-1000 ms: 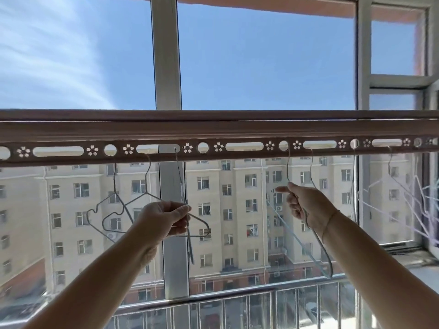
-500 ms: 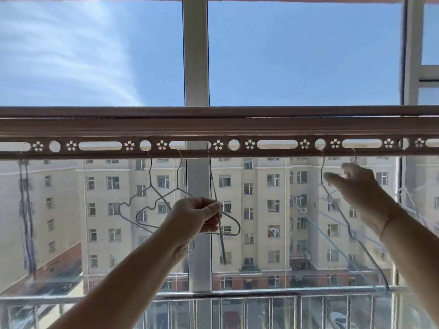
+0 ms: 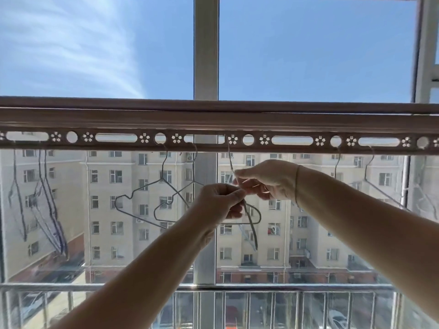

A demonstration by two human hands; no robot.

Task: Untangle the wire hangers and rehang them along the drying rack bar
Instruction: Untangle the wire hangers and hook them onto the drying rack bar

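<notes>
Left hand (image 3: pixel 217 203) grips crossed hangers (image 3: pixel 140 205) below bar (image 3: pixel 213 119); right hand (image 3: pixel 268 179) pinches third hanger (image 3: pixel 230 160) at neck. Best: steady cluster, lift one hook clear, rehang spaced.

The right hand (image 3: pixel 268 180) has left the hanger at 3 o'clock (image 3: pixel 384 193), where it stood with fingers extended half a second ago. It has crossed toward 9 o'clock to below the middle of the drying rack bar (image 3: pixel 213 119). Its grip is now pinched on the neck of the edge-on wire hanger (image 3: pixel 253 227), at 1 o'clock of the left hand (image 3: pixel 218 203) and just touching it. The view has swung toward 9 o'clock, bringing the dark bunch of hangers (image 3: pixel 51 210) further into sight.
</notes>
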